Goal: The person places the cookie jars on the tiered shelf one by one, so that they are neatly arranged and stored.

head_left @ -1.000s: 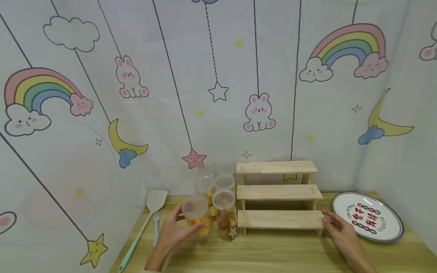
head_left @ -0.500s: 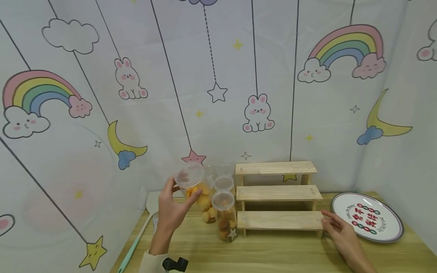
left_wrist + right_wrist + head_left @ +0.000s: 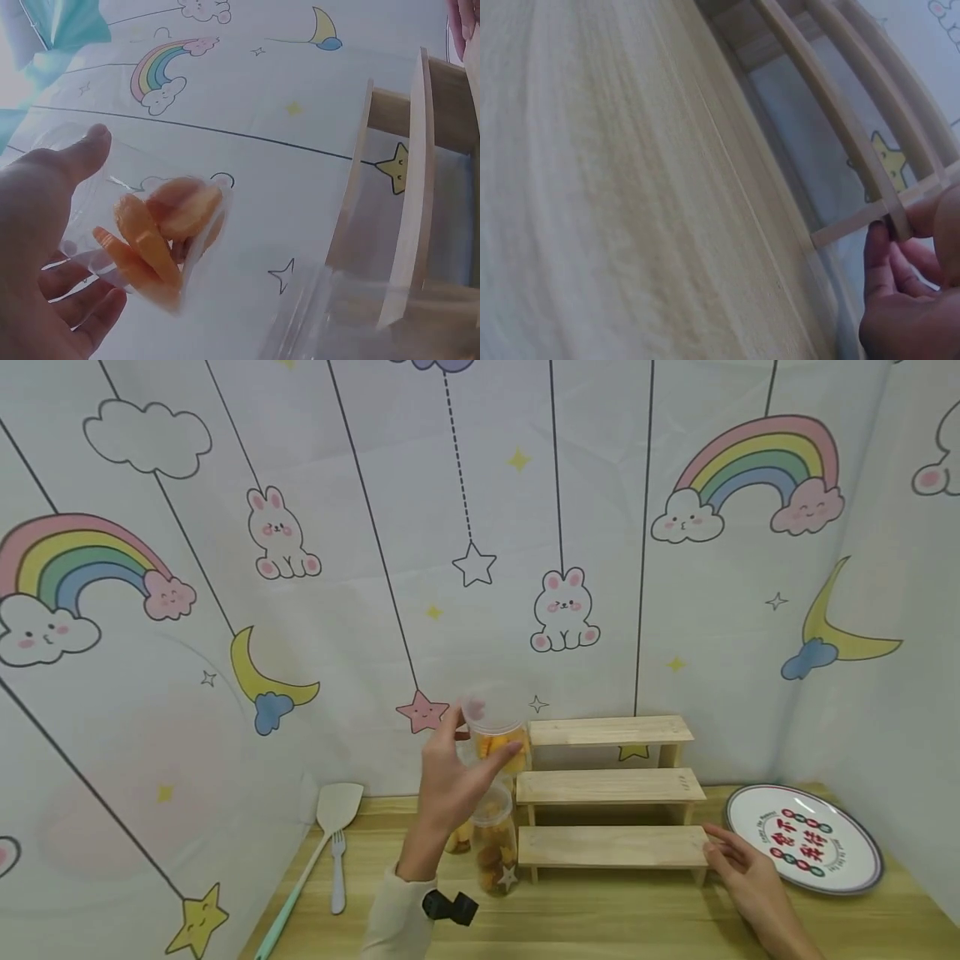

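Note:
My left hand [image 3: 450, 781] grips a clear lidded plastic jar [image 3: 498, 739] with orange snack pieces inside, held up by the left end of the top board of a three-step wooden rack [image 3: 611, 847]. In the left wrist view the jar [image 3: 161, 232] tilts between thumb and fingers. My right hand [image 3: 750, 881] pinches the right end of the rack's lowest board; the right wrist view shows thumb and fingers on that board end [image 3: 881, 187]. A second filled jar [image 3: 495, 847] stands left of the rack. Other jars behind it are mostly hidden by my left hand.
A white plate [image 3: 806, 839] with red lettering lies right of the rack. At the left are a spatula [image 3: 337, 806] with a green handle and a grey fork [image 3: 339, 868]. A printed cloth wall [image 3: 420, 527] rises behind the table.
My left hand has lifted the jar off the table from the left group and carried it up and right toward the top board. My right hand stays at the rack's lowest board.

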Tool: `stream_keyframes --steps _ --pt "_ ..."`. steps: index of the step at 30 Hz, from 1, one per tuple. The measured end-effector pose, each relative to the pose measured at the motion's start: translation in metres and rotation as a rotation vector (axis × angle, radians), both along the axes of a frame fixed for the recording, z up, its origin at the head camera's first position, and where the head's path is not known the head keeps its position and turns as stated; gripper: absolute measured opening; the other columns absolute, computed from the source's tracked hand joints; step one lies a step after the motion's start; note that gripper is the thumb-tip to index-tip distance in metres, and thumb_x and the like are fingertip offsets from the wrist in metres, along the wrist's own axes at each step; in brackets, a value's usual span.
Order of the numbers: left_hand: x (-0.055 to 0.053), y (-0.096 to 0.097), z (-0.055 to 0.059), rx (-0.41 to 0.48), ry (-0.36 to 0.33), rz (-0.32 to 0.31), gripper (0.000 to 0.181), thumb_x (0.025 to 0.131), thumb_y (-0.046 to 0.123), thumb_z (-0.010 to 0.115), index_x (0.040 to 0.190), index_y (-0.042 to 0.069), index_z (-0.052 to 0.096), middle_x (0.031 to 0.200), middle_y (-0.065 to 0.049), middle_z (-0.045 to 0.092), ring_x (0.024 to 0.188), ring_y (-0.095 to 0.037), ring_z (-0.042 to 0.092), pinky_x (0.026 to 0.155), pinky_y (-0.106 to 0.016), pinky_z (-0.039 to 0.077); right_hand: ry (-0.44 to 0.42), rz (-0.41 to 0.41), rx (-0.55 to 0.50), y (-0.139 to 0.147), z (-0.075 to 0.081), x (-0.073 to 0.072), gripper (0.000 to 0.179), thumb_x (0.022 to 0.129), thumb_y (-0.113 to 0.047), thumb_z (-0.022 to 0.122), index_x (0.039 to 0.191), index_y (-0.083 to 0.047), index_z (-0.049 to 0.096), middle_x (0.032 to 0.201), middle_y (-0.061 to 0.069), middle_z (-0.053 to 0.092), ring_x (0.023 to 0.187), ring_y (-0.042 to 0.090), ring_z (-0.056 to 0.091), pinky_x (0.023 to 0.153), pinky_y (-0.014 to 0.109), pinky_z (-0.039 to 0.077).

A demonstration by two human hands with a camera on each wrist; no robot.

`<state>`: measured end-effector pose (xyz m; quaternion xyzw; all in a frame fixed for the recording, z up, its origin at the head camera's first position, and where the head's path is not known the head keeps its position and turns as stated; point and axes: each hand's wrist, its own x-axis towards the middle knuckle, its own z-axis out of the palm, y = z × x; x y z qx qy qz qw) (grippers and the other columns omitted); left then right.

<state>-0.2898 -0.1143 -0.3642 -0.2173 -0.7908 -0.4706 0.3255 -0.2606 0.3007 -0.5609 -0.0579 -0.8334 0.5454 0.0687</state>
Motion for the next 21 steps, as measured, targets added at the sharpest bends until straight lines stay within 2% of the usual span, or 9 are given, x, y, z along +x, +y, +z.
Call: stream_keyframes --steps 5,10,13,16,21 --pt "-0.017 0.032 -0.004 0.017 -0.092 -0.086 0.074 0.090 0.037 0.091 0.151 0.020 0.054 0.134 0.004 0.071 0.122 -0.020 0.066 0.105 -0.055 0.057 -0.002 0.002 -0.011 0.002 0.003 -0.001 0.067 0.111 -0.041 0.062 0.160 0.002 0.047 0.129 0.010 0.073 0.098 -0.020 0.057 0.082 0.005 0.052" --pt "-0.032 0.063 -0.011 0.038 -0.154 -0.154 0.074 0.092 0.038 0.089 0.152 0.019 0.052 0.135 0.001 0.072 0.127 -0.019 0.067 0.107 -0.048 0.057 -0.007 0.002 -0.024 0.002 0.001 -0.001 0.068 0.111 -0.042 0.063 0.160 0.002 0.047 0.123 0.001 0.073 0.099 -0.020 0.058 0.083 0.005 0.052" --pt "-0.041 0.078 -0.017 0.058 -0.189 -0.172 0.074 0.092 0.040 0.088 0.153 0.019 0.052 0.134 0.001 0.073 0.130 -0.019 0.067 0.108 -0.046 0.058 -0.018 0.001 -0.035 0.001 0.000 -0.002 0.068 0.111 -0.041 0.063 0.160 0.002 0.046 0.123 0.001 0.073 0.099 -0.018 0.058 0.084 0.006 0.053" --pt "-0.050 0.094 -0.022 0.064 -0.221 -0.165 0.075 0.092 0.042 0.088 0.153 0.019 0.051 0.136 0.000 0.073 0.132 -0.019 0.066 0.110 -0.047 0.058 -0.026 -0.001 -0.054 -0.001 -0.001 -0.003 0.067 0.111 -0.040 0.063 0.161 0.002 0.046 0.126 0.006 0.071 0.099 -0.017 0.059 0.084 0.008 0.054" --pt "-0.065 0.119 -0.030 0.061 -0.248 -0.158 0.075 0.093 0.042 0.087 0.153 0.013 0.051 0.140 -0.011 0.072 0.133 -0.024 0.066 0.114 -0.051 0.056 -0.008 -0.010 -0.061 -0.003 -0.001 -0.001 0.064 0.111 -0.037 0.064 0.158 0.004 0.049 0.123 0.008 0.074 0.097 -0.015 0.061 0.084 0.008 0.055"
